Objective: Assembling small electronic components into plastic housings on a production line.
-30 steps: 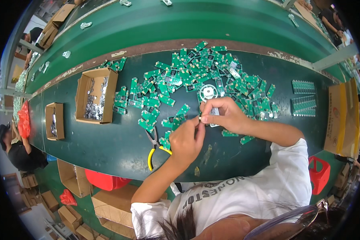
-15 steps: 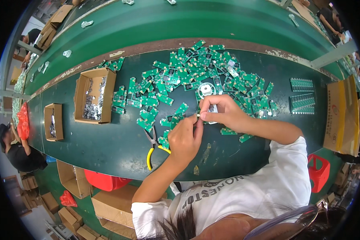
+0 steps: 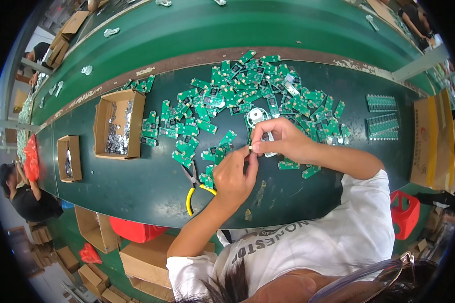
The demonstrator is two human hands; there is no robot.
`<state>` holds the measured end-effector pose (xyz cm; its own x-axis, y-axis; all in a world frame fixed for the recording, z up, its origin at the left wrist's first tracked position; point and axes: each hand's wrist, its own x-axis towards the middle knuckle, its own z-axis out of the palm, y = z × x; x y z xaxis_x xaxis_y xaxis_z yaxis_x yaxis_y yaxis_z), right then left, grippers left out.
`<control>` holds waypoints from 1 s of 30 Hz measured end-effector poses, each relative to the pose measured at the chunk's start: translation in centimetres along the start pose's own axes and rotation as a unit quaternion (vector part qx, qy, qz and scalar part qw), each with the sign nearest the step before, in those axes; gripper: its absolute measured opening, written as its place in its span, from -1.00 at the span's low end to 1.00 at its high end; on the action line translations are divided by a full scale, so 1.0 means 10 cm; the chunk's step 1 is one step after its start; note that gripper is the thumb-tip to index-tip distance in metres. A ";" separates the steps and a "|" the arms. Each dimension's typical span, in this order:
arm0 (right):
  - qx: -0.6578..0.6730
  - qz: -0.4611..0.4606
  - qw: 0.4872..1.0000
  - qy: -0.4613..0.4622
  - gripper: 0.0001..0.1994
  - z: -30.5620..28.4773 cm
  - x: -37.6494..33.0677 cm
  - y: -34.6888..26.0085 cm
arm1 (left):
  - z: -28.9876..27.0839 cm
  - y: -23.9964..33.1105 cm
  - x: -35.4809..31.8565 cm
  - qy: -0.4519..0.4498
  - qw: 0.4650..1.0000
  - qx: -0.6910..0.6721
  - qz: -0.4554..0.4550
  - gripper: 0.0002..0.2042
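Observation:
Close together over the table, my left hand (image 3: 233,174) and my right hand (image 3: 280,137) meet fingertip to fingertip. Between them is a small circuit board (image 3: 250,145), seen nearly edge-on and mostly covered by my fingers. Both hands are closed on it, the right one in a thumb-and-finger pinch. Just beyond my fingers a white round-headed part (image 3: 258,116) lies at the edge of a spread pile of green circuit boards (image 3: 203,112). Pliers with yellow handles (image 3: 190,196) rest partly open, left of my left wrist.
To the left stand a cardboard box (image 3: 140,126) of small silvery metal pieces and a smaller box (image 3: 77,159). Board panels (image 3: 382,127) lie at right, near a large carton (image 3: 432,144). A green conveyor belt (image 3: 187,35) runs behind the table. Other people work at the far sides.
The view has shifted very slightly. My hands keep the same closed grip at the same spot, and the objects on the table stay where they were.

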<state>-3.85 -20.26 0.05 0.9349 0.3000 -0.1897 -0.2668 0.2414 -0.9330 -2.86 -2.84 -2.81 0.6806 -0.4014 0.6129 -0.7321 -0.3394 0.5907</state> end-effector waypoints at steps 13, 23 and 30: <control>-0.593 -0.260 0.761 0.028 -0.36 0.06 -0.01 0.09 | -0.23 0.01 0.21 -0.146 0.717 -0.548 -0.405 -0.95; -0.376 -0.348 0.856 0.073 -0.81 0.00 -0.07 -0.16 | -0.22 0.05 0.20 -0.130 0.704 -0.549 -0.431 -0.94; -0.392 -0.359 0.847 -0.012 -0.89 -0.21 -0.06 -0.17 | -0.18 0.16 0.21 -0.116 0.773 -0.455 -0.427 -0.92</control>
<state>-3.47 -22.76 1.16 0.7833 0.3559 0.5097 0.6140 -0.3147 -0.7238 -2.56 -2.71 0.41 0.8033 -0.5391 -0.2531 0.3765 0.1306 0.9172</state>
